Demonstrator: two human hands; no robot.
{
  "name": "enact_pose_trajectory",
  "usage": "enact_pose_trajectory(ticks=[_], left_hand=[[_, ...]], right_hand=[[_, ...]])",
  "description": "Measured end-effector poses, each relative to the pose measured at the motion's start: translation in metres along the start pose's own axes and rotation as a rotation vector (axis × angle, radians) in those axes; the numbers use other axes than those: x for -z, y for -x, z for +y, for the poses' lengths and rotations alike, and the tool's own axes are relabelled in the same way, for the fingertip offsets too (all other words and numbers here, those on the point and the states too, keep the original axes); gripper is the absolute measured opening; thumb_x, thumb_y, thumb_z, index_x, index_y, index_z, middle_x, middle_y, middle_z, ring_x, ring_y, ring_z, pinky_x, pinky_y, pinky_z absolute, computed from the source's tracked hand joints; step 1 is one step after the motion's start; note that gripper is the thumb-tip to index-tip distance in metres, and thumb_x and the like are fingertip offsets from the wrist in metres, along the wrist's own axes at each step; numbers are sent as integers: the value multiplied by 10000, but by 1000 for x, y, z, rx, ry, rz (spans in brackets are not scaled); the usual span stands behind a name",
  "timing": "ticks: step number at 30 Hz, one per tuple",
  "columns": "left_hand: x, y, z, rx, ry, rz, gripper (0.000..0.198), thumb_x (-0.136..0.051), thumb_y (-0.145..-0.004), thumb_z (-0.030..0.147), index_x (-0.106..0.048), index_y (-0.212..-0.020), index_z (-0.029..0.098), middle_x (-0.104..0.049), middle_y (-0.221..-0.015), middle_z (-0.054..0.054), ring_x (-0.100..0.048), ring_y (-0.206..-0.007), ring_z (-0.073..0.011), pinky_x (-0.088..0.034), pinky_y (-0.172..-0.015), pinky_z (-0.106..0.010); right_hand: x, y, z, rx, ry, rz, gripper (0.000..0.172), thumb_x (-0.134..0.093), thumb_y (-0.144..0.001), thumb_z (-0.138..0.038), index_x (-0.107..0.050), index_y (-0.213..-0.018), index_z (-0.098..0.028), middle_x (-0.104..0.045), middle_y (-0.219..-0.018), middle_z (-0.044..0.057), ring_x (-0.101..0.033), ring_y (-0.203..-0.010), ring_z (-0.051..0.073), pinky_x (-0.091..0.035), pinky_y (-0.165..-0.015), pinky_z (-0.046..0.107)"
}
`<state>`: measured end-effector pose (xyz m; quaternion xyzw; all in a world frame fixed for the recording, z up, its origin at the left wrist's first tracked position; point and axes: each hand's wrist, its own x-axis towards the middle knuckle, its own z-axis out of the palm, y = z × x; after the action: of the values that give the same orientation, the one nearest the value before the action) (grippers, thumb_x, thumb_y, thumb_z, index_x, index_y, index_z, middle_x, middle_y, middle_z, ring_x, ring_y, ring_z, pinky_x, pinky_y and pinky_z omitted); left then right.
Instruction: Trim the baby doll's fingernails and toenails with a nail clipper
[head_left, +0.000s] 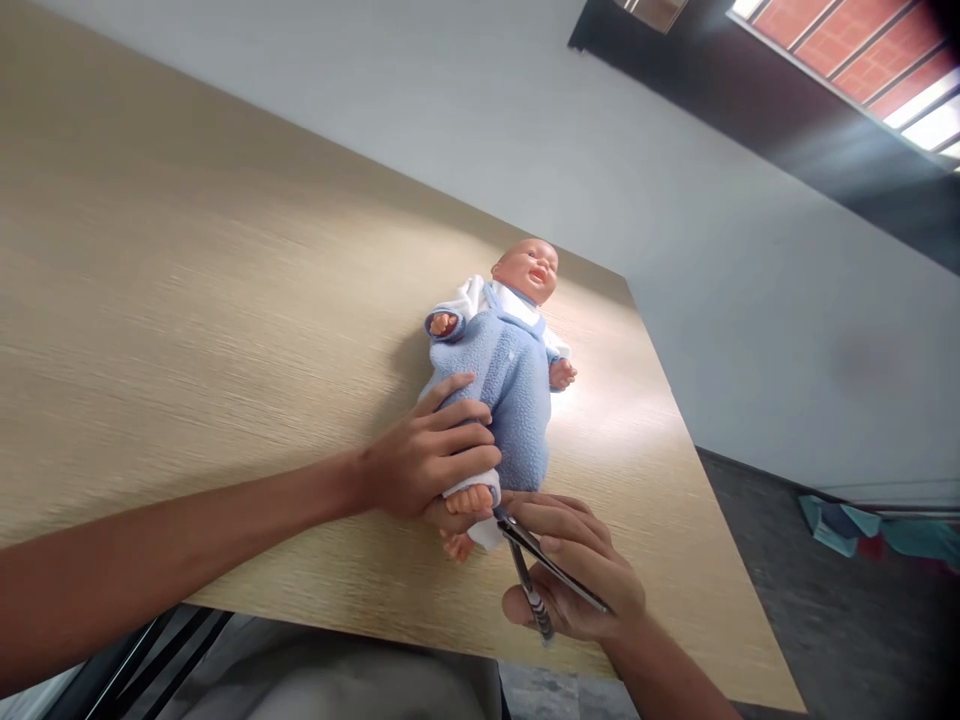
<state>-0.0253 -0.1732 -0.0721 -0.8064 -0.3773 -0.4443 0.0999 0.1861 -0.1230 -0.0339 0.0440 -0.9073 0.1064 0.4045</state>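
Observation:
A baby doll [491, 360] in a blue fleece dungaree and white sleeves lies on its back on the table, head away from me. My left hand [439, 460] holds the doll's lower leg, fingers lying over the blue cloth and thumb under the foot. The doll's toes [470, 499] show beside that thumb, and its other foot [456, 545] is partly hidden below. In my right hand [577, 570] is a silver nail clipper [559, 572], its lever spread away from the body. The clipper's jaw end is close to the doll's foot; whether they touch I cannot tell.
The light wooden table [187, 300] has its right edge running down past my right forearm. A pale wall [750, 290] stands behind it. On the dark floor at the right lie teal cloth-like things [840, 525]. A barred window [862, 50] is at upper right.

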Motion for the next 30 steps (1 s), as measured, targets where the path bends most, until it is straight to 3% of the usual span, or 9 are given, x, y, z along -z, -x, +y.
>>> enact_pose_trajectory(ticks=[7,12,16,23,26,28,30], left_hand=[[-3,2,3,9,-10,-14,385,-326,-1042,345,-623,-912,137,-692,-866,-76,-617,-1021,-255,-298,-1187,-528],[-3,1,3,11,-12,-6,386,-319,-1044,349,-615,-899,150,-693,-863,-72,-613,-1006,-248,-301,-1181,-524],[-3,2,3,11,-6,-5,388,-319,-1045,340,-615,-896,140,-690,-862,-74,-615,-1007,-252,-293,-1181,-525],[-5,2,3,15,-7,2,403,-305,-1047,355,-611,-892,144,-682,-850,-69,-613,-997,-248,-285,-1182,-527],[-5,2,4,20,-8,1,384,-320,-1042,347,-610,-890,146,-680,-851,-66,-614,-1005,-248,-281,-1183,-524],[-5,2,4,19,-8,0,374,-335,-1037,351,-610,-887,147,-679,-850,-65,-615,-1006,-249,-280,-1181,-522],[-4,2,4,18,-10,-1,365,-344,-1034,350,-609,-883,149,-678,-847,-62,-617,-1002,-248,-281,-1179,-519]], right_hand=[[-4,-32,-12,47,110,-74,172,-669,-912,-174,-528,-815,-166,-693,-728,19,-684,-662,116,-611,-684,233],[-7,-41,-16,53,105,-15,184,-620,-872,-40,-527,-792,-178,-665,-704,-5,-656,-633,99,-603,-628,207],[-5,-40,-20,19,122,-41,247,-537,-821,61,-549,-835,-186,-646,-699,-15,-655,-631,98,-613,-640,210],[-5,-28,-24,-15,171,-108,201,-621,-852,-26,-568,-916,-209,-682,-756,-9,-687,-682,126,-624,-670,251],[-15,-19,-32,-165,168,-29,98,-596,-920,-109,-568,-886,-197,-676,-729,-11,-689,-663,124,-614,-668,254],[-21,-12,-37,-302,143,37,105,-572,-958,-166,-573,-855,-185,-653,-675,-19,-682,-637,125,-608,-669,270],[-25,-7,-39,-337,124,54,128,-570,-963,-174,-571,-835,-183,-647,-659,-23,-681,-639,126,-604,-676,283]])
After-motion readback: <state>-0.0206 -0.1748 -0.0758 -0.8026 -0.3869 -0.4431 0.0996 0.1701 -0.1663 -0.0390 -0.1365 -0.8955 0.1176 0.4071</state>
